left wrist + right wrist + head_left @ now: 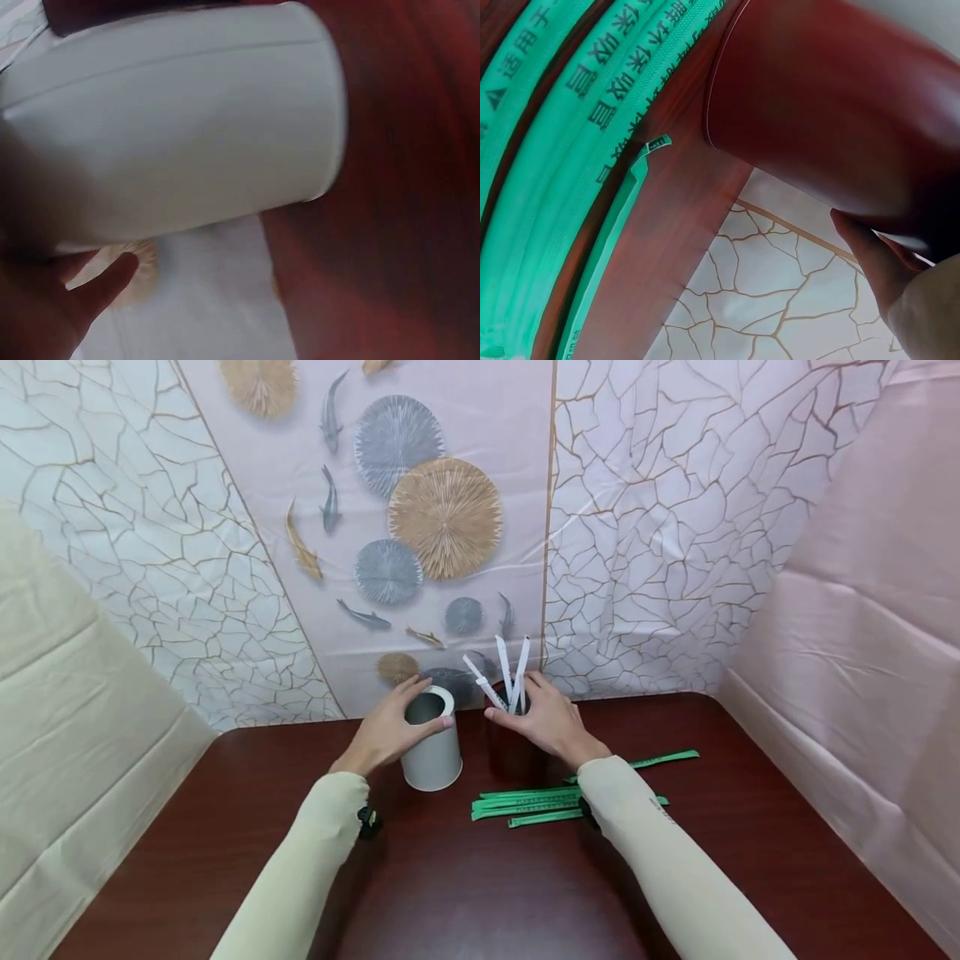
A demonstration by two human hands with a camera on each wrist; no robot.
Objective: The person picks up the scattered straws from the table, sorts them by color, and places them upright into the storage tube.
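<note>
Near the back of the table, my left hand [387, 728] grips a light grey can [435, 762] at its top, thumb in front and fingers behind. The can stands upright, and its open top looks hollow. Just to its right, my right hand [553, 723] holds a dark red can [512, 753] by the upper part. Several white paper-wrapped straws [504, 664] stick up out of the red can. In the right wrist view, green-wrapped straws [577, 127] with printed characters lie beside the red can [817, 97]. The left wrist view shows the grey can's side [187, 127] close up.
The dark red-brown table [480, 893] meets a patterned cloth backdrop [637, 527] right behind the cans. Several green straws [525, 802] lie in front of the red can, partly under my right forearm, and one green straw [667, 760] lies apart to the right.
</note>
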